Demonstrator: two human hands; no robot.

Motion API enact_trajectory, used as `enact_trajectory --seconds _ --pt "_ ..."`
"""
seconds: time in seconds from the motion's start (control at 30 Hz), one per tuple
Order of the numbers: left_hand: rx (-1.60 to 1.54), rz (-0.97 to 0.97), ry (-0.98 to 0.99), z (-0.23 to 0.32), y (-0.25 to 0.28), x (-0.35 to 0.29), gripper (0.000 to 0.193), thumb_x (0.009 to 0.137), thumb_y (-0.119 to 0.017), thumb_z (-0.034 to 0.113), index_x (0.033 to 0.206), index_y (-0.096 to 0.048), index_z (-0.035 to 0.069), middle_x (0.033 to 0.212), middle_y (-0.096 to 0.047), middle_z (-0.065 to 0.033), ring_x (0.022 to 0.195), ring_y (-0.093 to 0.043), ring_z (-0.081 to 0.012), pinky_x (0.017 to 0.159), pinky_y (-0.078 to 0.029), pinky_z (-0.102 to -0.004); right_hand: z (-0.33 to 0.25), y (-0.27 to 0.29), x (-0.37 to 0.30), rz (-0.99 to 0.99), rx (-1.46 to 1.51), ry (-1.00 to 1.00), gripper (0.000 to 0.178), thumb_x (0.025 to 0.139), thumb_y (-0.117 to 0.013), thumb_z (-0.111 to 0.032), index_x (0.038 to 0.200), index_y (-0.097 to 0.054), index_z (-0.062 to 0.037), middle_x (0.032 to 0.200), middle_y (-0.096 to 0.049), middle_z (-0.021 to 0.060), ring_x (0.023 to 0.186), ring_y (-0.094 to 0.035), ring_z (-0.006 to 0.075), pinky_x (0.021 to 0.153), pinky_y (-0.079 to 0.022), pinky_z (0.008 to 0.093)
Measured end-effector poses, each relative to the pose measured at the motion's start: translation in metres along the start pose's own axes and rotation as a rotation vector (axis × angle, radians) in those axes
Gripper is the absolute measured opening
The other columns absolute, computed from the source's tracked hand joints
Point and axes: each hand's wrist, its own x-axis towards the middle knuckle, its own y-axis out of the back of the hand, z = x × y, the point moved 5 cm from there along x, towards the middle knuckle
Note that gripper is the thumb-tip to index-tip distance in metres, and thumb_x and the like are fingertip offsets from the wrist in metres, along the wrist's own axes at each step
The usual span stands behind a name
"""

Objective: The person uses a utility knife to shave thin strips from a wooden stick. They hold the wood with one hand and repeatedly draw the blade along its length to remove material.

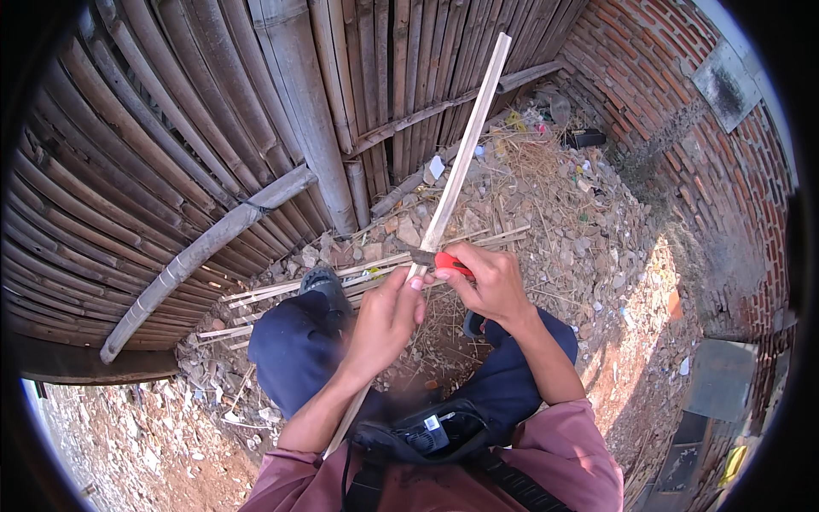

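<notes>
Head view: the left hand (388, 317) grips the pale strip (465, 154), apparently steadying it; just to its right, the right hand (488, 282) clasps the red-handled knife (453, 264), blade (421, 256) across the strip.

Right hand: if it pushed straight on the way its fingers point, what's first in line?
The pale strip, most likely: the right hand points leftward, its red-handled knife already at it. The left hand is close too; exact depth is unclear.
</notes>
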Motion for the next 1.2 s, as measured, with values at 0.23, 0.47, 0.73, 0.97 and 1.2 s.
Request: enact_trajectory --seconds 0.23,0.47,0.73,0.97,1.2 --pt "0.282 0.218 -0.156 -0.005 -0.001 -0.004 0.014 0.111 -0.058 0.011 0.116 -0.064 0.001 0.064 -0.062 -0.0125 0.056 -0.065 -0.0230 0.057 -0.049 -0.0376 -0.010 -0.001 0.001 0.008 -0.155 -0.006 0.026 0.093 -0.081 -0.032 0.101 -0.074 -0.0083 0.080 -0.075 0.0083 0.064 -0.073 0.0291 0.054 -0.053 0.0389" --pt "0.442 0.253 -0.172 0.004 0.005 -0.010 0.011 0.110 -0.057 0.011 0.110 -0.059 -0.001 0.066 -0.062 -0.0247 0.062 -0.066 -0.0462 0.055 -0.047 -0.0480 0.026 0.026 0.005 0.214 -0.379 -0.214 0.023 0.101 -0.072 -0.031 0.104 -0.075 -0.0081 0.078 -0.074 0.0101 0.058 -0.069 0.0290 0.054 -0.050 0.0409" --pt "0.139 0.101 -0.040 -0.013 0.016 0.002 0.028 0.115 -0.051 0.023 0.118 -0.066 0.000 0.065 -0.050 0.0005 0.058 -0.046 -0.0085 0.055 -0.039 -0.0313 0.084 0.087 -0.001 0.487 -0.034 -0.360 0.034 0.110 -0.061 -0.035 0.109 -0.070 -0.0027 0.067 -0.059 0.0109 0.059 -0.052 0.0202 0.058 -0.039 0.0380" --pt "0.022 -0.024 0.019 0.000 -0.005 0.000 0.032 0.114 -0.054 0.028 0.124 -0.063 -0.001 0.075 -0.061 -0.0122 0.070 -0.060 -0.0196 0.070 -0.049 -0.0385 0.000 0.002 -0.003 -0.014 -0.011 -0.066 0.026 0.100 -0.074 -0.036 0.105 -0.070 -0.0102 0.081 -0.074 0.0103 0.067 -0.073 0.0318 0.056 -0.053 0.0418" --pt "0.235 0.199 -0.144 0.006 -0.003 -0.003 0.020 0.107 -0.062 0.010 0.121 -0.065 -0.004 0.081 -0.068 -0.0267 0.076 -0.071 -0.0456 0.067 -0.053 -0.0465 -0.007 -0.003 -0.004 -0.010 -0.087 -0.044 0.024 0.098 -0.077 -0.033 0.105 -0.074 -0.0104 0.083 -0.076 0.0099 0.065 -0.073 0.0314 0.056 -0.055 0.0420"
